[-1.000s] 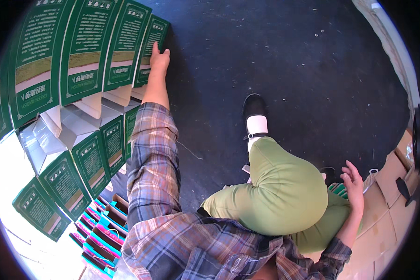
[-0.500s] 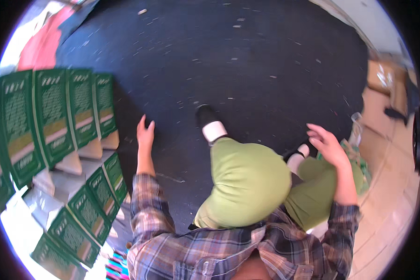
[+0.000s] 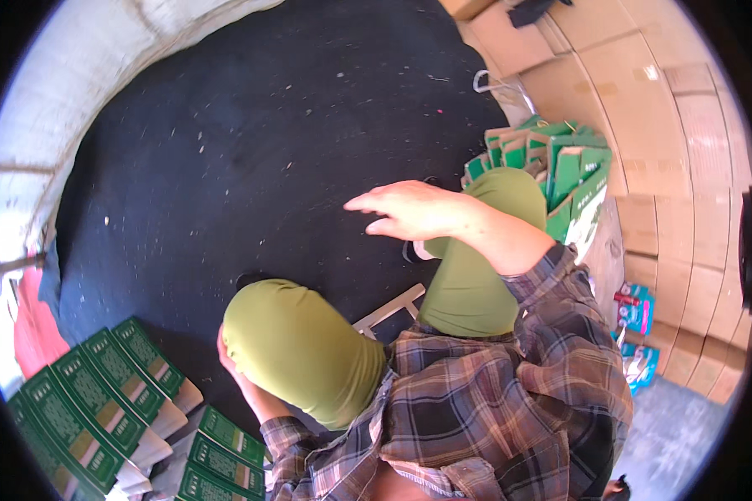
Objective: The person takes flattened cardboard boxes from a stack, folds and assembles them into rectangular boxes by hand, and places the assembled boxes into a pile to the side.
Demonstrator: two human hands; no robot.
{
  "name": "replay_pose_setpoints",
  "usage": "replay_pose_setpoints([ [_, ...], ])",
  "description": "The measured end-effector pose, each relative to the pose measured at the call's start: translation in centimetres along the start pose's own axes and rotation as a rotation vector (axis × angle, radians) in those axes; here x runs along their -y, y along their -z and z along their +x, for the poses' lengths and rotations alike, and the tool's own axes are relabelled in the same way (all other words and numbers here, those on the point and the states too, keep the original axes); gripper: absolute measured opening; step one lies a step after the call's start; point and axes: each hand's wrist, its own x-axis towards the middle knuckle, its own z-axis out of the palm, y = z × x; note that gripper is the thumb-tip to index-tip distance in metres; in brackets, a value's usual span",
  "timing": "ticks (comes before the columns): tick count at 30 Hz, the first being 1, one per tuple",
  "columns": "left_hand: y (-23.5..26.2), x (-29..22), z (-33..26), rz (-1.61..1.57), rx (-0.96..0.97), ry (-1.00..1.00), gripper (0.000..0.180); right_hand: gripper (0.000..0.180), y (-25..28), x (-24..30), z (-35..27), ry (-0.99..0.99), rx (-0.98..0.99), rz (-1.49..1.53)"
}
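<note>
My right hand point(image 3: 405, 209) reaches across in front of my right knee, above the black floor covering point(image 3: 251, 167). It is open, fingers stretched out to the left, with nothing in it. Low on the left, my left hand point(image 3: 230, 361) lies against the outer side of my left knee point(image 3: 297, 342). The knee hides most of its fingers, so its grip does not show. Nearest to that hand are rows of green printed boxes point(image 3: 146, 359), stacked at the lower left.
Flattened green cardboard pieces point(image 3: 564, 163) stand bunched beyond my right knee. Brown cartons point(image 3: 635, 108) are stacked along the right side. A pale frame point(image 3: 393, 309) shows between my legs. Blue packages point(image 3: 639, 309) lie at the right; a red cloth point(image 3: 38, 326) hangs at the left.
My view and body have turned to the right. My right hand has swung inward over the floor; my left hand has come back against my left knee. The green boxes now sit lower in view.
</note>
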Motion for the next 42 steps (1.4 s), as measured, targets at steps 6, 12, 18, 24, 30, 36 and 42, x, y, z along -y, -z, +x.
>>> replay_pose_setpoints([
  [6, -3.5, -26.1, -1.8, -0.08, 0.01, -0.253, 0.033, 0.046, 1.5, 1.3, -2.2, 0.05, -0.088, 0.087],
  [12, -11.1, -40.3, -11.4, -0.024, 0.316, -0.794, 0.035, 0.04, 2.5, 0.5, -4.7, 0.153, -0.358, 0.223],
  [18, -17.7, -37.1, -10.9, 0.461, 0.649, -0.86, 0.04, 0.03, 4.6, -1.2, -9.5, 0.293, -0.838, 0.552],
  [24, -17.2, -34.1, -8.5, 0.842, 0.747, -0.68, 0.043, 0.025, 1.0, -9.3, -20.5, -0.034, -1.338, 0.973],
  [30, -18.0, -33.4, -6.7, 0.885, 0.689, -0.777, 0.044, 0.022, -14.2, -19.4, -31.2, -0.604, -1.816, 1.525],
  [36, -18.1, -32.1, -5.8, 0.894, 0.734, -0.718, 0.045, 0.019, -28.5, -21.5, -32.0, -0.9, -1.739, 2.109],
  [42, -18.8, -31.2, -5.3, 0.974, 0.766, -0.745, 0.046, 0.025, -30.1, -22.9, -30.4, -0.848, -2.041, 2.374],
])
